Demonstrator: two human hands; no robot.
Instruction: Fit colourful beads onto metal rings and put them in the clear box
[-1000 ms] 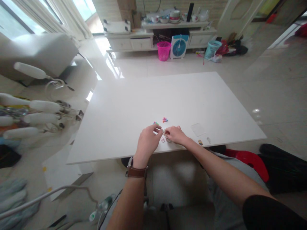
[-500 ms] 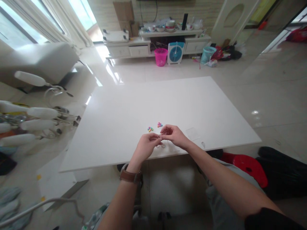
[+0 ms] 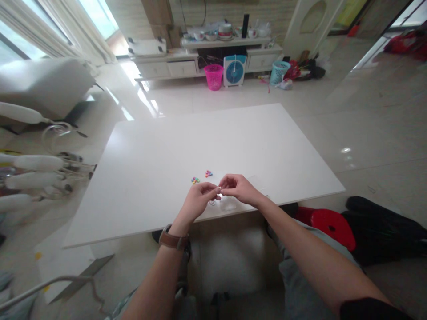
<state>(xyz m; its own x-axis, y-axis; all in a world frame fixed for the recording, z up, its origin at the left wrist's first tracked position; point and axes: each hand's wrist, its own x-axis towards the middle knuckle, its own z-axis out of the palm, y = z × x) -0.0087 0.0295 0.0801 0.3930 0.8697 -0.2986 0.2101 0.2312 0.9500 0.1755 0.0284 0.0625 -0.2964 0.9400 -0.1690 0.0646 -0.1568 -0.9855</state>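
Left hand point(image 3: 196, 199) and right hand point(image 3: 240, 190) are now meeting, fingers jointly pinching one small pale piece point(image 3: 219, 190), a bead cluster point(image 3: 208, 174) lying at eleven o'clock.

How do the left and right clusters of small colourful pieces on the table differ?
Colour: the left cluster shows plenty of green and blue; the right cluster is mostly pink.
Position: the left cluster lies nearer the person's edge of the table; the right cluster sits farther back.
Shared: both are small, multicoloured groups on the white tabletop. Exact piece counts are too blurred to tell.
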